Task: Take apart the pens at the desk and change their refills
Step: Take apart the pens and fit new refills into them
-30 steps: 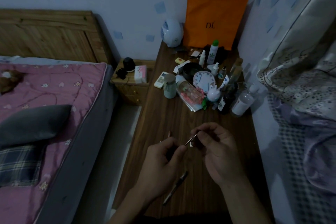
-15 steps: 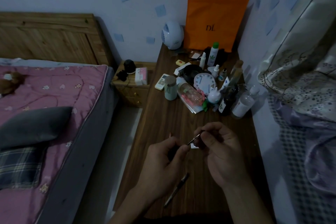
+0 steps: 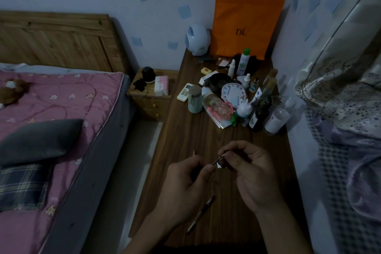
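Observation:
Over the near half of the dark wooden desk (image 3: 185,140), my left hand (image 3: 185,187) and my right hand (image 3: 247,173) meet on one thin pen piece (image 3: 218,159). The left hand grips its lower end and the right pinches its upper end between thumb and fingers. Only a short silvery stretch shows between the hands. A second dark pen (image 3: 201,213) lies on the desk below my left hand. Under my right hand a small white bit (image 3: 219,165) peeks out. A thin reddish stick (image 3: 193,153) lies just above my left hand.
Bottles, a round clock (image 3: 232,93), a remote and a cup (image 3: 194,99) crowd the far half of the desk. An orange bag (image 3: 245,27) leans on the wall beside a small white fan (image 3: 197,39). A bed (image 3: 51,109) lies left, fabric right.
Both hands stay joined on the pen piece with only slight shifts of the fingers. The view has tilted a little, so the desk things sit lower in the frame.

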Demonstrator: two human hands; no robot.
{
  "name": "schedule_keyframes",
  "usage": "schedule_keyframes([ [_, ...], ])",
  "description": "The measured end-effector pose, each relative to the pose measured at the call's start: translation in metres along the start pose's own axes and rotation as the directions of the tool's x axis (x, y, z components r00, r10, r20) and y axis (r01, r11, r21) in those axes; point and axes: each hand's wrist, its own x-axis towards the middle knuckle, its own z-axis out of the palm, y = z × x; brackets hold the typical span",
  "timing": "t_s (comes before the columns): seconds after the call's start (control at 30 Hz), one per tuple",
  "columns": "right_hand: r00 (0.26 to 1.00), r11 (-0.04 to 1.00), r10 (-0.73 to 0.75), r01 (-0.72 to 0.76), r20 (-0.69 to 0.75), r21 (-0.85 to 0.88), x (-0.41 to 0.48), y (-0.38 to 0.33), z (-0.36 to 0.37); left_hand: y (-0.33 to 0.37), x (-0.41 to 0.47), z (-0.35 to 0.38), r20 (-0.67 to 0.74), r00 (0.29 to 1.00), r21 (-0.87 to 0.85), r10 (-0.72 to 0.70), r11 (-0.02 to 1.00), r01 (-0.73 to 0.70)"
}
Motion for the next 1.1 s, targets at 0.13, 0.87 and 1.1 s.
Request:
schedule_keyframes([
  [0.13, 1.0, 1.0, -0.012, 0.012, -0.009, 0.003, -0.002, 0.0, 0.001, 0.0, 0.0, 0.0, 0.018, 1.0, -0.051, -0.015, 0.999, 0.016],
  [0.87, 0.996, 0.992, -0.089, 0.089, 0.004, -0.09, -0.009, 0.002, -0.004, 0.007, -0.001, 0.0, 0.357, 0.903, -0.531, -0.24, 0.743, 0.408],
  [1.1, 0.992, 0.991, -0.124, 0.122, -0.038, -0.059, -0.012, 0.001, -0.003, 0.007, 0.0, 0.004, 0.385, 0.899, -0.517, -0.21, 0.758, 0.399],
])
